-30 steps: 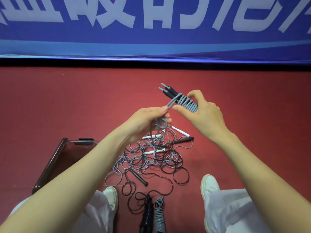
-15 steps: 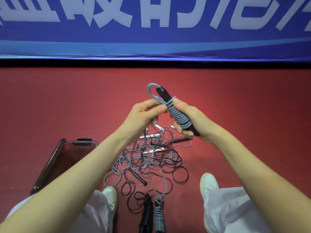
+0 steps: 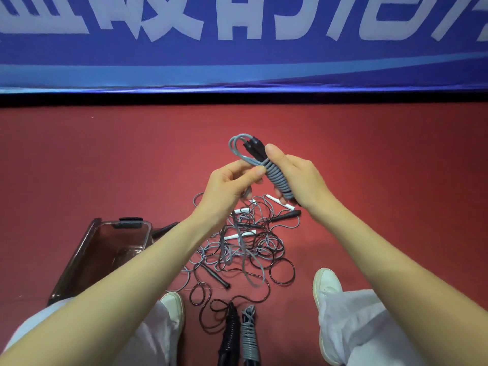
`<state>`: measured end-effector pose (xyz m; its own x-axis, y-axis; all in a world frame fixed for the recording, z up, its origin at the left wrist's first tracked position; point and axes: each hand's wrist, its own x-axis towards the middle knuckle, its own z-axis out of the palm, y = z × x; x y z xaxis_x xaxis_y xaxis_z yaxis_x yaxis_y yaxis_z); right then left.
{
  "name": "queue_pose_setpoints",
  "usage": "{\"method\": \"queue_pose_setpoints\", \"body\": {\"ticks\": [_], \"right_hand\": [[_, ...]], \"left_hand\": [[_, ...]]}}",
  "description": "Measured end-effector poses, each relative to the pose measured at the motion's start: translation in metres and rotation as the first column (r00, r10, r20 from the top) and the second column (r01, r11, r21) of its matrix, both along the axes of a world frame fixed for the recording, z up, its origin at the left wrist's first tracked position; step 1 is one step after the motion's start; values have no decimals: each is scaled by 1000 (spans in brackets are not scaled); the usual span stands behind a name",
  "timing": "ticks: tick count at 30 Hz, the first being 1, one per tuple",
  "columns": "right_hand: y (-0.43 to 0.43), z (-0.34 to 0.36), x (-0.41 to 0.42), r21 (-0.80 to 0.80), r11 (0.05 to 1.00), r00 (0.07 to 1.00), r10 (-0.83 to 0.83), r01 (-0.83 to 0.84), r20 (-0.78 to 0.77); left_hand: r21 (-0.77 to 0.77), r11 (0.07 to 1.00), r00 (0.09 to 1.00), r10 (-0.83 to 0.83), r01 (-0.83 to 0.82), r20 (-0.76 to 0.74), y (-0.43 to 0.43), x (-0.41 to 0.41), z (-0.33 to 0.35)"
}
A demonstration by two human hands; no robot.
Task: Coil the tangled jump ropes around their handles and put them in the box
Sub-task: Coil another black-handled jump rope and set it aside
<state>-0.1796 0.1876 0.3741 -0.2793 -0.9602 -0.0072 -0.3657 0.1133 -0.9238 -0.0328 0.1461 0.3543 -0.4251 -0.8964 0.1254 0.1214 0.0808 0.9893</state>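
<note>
- Since a second ago the pair of black jump-rope handles has tipped steeper, and a loop of the grey rubbery rope now arcs over their tips.
- The right hand is curled round the rope-wound handles, thumb near the top.
- The left hand pinches the grey rope beside the coil.
- A tangle of black and grey ropes lies on the red floor, beside the clear plastic box.
- A coiled black bundle and a coiled grey bundle lie near the person's feet.
</note>
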Motion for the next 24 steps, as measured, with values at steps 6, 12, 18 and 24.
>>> {"method": "queue_pose_setpoints", "body": {"ticks": [6,12,18,24], "right_hand": [[4,12,-10,40,999,927,-13,-3,376],[5,16,-38,119,986,944,-150,120,295],[2,13,-29,137,990,944,-20,-27,330],[-2,11,-29,185,983,950,-67,9,305]], "left_hand": [[188,904,911,-404,385,80,-8,17,12],[175,950,936,-293,261,196,-23,31,4],[290,952,971,-156,99,179,-29,31,-10],[239,971,999,-27,17,40,-26,24,-16]]}}
